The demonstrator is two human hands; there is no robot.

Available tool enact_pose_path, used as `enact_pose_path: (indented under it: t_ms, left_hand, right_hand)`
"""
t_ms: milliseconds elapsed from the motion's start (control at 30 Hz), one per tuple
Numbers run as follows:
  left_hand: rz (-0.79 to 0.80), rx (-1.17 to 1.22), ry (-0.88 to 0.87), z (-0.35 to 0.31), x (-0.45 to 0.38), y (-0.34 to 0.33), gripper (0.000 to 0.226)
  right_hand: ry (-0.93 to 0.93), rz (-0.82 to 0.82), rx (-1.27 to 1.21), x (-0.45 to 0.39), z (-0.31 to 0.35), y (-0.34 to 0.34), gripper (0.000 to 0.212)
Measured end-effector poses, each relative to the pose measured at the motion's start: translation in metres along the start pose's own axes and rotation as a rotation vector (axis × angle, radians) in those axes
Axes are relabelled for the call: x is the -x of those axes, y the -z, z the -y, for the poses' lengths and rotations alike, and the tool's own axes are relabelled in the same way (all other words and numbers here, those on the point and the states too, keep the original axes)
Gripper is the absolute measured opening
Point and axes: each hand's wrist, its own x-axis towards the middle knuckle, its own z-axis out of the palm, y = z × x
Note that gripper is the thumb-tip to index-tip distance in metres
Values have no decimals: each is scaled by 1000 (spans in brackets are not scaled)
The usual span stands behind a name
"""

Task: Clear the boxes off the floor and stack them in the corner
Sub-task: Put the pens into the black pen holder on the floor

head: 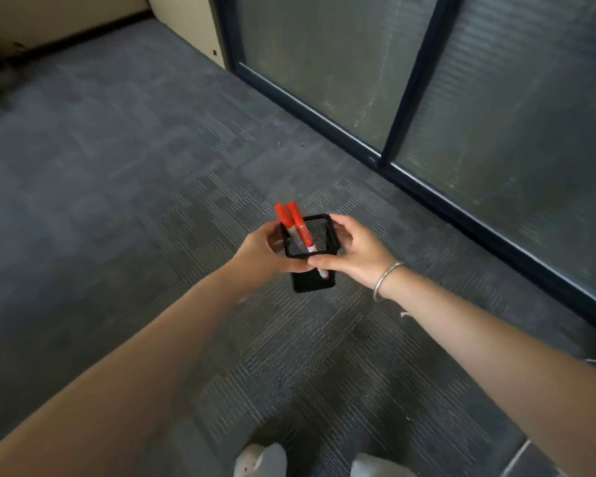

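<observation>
So I've got the mesh box (310,251) clamped between my left hand (260,251) and right hand (353,254), markers (295,223) inside, mid-carry I'd say; next it needs walking level to the corner.

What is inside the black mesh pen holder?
Two red markers stand tilted in the black mesh pen holder, caps sticking out above the rim. Both hands grip its sides, and the bottom of the inside is not visible.

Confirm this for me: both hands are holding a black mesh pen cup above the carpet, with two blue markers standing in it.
Not quite. The markers are red, not blue, as the head view shows. The rest stands: the left hand and right hand hold the black mesh pen cup above the carpet, with two markers in it.
</observation>
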Motion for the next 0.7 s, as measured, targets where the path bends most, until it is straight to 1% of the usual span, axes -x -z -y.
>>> enact_pose_path:
  t_ms: [33, 67, 100, 133, 200, 233, 333, 500, 600, 700]
  left_hand:
    - [-27, -3, -9, -40, 34, 24, 67]
    - [-21, 5, -9, -49, 44, 25, 64]
    - [-37, 22, -11, -69, 62, 37, 63]
    - [-72, 28, -8, -99, 92, 54, 63]
    - [-137, 51, -6, -136, 138, 79, 61]
    - [-141, 46, 1, -144, 151, 83, 61]
    - [-249, 74, 6, -185, 218, 113, 66]
    - [-359, 105, -29, -214, 301, 143, 59]
    - [-512, 145, -23, -213, 365, 163, 56]
    - [-631, 185, -23, -206, 415, 181, 61]
  right_hand:
    - [4, 41, 17, 8, 55, -2, 74]
    - [-12, 41, 16, 13, 64, -3, 78]
    - [7, 61, 10, 19, 94, -3, 81]
    - [31, 94, 24, 30, 139, -7, 81]
    - [35, 136, 9, 45, 196, -16, 78]
    - [35, 155, 7, 51, 211, -20, 76]
    - [75, 238, 25, 72, 281, -37, 74]
    - [143, 390, 36, 95, 346, -77, 74]
    - [208, 516, 67, 111, 384, -120, 72]
    - [274, 631, 92, 125, 416, -163, 72]
